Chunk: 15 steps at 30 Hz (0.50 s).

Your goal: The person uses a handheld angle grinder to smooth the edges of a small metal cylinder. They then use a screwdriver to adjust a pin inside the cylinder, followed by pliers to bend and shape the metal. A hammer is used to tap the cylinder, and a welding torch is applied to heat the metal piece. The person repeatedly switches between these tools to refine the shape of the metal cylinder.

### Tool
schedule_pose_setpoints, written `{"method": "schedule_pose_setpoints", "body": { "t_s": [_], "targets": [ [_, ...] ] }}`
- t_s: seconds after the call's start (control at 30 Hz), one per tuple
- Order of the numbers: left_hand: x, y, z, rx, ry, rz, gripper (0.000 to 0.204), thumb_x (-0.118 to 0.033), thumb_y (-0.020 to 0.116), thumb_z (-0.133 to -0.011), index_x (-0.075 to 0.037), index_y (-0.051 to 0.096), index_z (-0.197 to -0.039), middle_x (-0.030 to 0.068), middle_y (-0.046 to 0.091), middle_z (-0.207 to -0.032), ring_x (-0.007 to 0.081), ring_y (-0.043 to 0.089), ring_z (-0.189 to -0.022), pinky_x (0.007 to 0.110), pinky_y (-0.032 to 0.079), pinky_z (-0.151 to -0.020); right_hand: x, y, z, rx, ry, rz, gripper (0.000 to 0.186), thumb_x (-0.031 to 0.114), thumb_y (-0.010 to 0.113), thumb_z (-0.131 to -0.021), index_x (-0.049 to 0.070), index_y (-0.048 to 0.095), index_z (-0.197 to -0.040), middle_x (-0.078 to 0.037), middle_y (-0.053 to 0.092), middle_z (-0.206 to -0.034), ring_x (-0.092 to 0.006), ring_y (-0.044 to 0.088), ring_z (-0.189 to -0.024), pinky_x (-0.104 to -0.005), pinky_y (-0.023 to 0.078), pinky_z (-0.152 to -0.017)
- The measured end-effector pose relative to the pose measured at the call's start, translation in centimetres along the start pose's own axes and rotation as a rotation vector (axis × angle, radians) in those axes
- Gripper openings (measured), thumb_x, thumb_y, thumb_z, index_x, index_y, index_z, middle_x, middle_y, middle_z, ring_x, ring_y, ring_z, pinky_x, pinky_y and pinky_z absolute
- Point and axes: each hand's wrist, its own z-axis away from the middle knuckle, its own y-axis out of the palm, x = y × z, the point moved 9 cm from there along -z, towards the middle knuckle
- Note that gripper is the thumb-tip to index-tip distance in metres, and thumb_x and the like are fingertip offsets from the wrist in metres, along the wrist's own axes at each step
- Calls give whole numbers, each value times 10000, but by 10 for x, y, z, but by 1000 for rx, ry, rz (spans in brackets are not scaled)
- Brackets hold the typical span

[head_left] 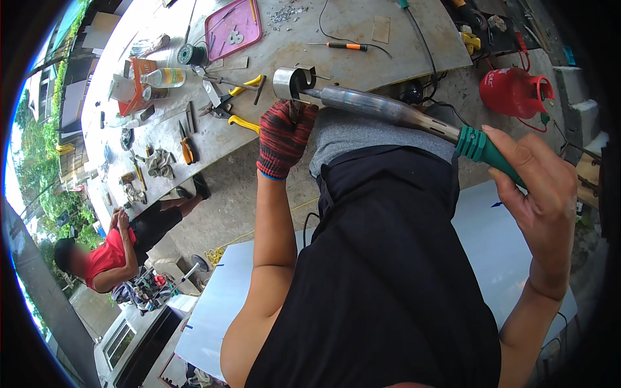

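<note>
My left hand (286, 139), in a red and black knit glove, is closed on a curved shiny metal piece (283, 84) with thin prongs at its side. Its grip is partly hidden by the fingers. Bare, my right hand (543, 178) wraps round the green handle of a large soldering iron (388, 110) with a thick metal barrel. The iron's narrow tip (312, 93) reaches the metal piece from the right; whether they touch I cannot tell. Just left of my glove, yellow-handled cutters (229, 103) lie on the table.
The metal worktable (291, 39) carries a pink tray (233, 29), an orange screwdriver (347, 46), a solder spool (189, 55), a plastic bottle (165, 77) and orange-handled pliers (187, 145). A red gas cylinder (514, 92) stands at the right. Another person (113, 255) in red works at the table's left end.
</note>
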Motion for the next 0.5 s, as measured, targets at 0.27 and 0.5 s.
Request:
{"method": "schedule_pose_setpoints", "body": {
  "t_s": [0.27,0.5],
  "targets": [
    [0,1,0,28,3,-74,287,-208,759,-929,-39,647,-727,152,583,-621,317,569,-566,415,449,-559,1,3,-2,-32,11,-17,521,-53,798,-745,48,726,-1251,-87,487,-760,-201,492,-568,-367,384,-529],
    [1,0,1,42,59,-138,302,-239,776,-910,-39,644,-726,169,598,-649,360,601,-611,443,465,-571,1,3,-6,2,11,-41,479,-36,790,-770,26,724,-1241,-96,516,-770,-203,511,-581,-367,388,-533]
  ]
}}
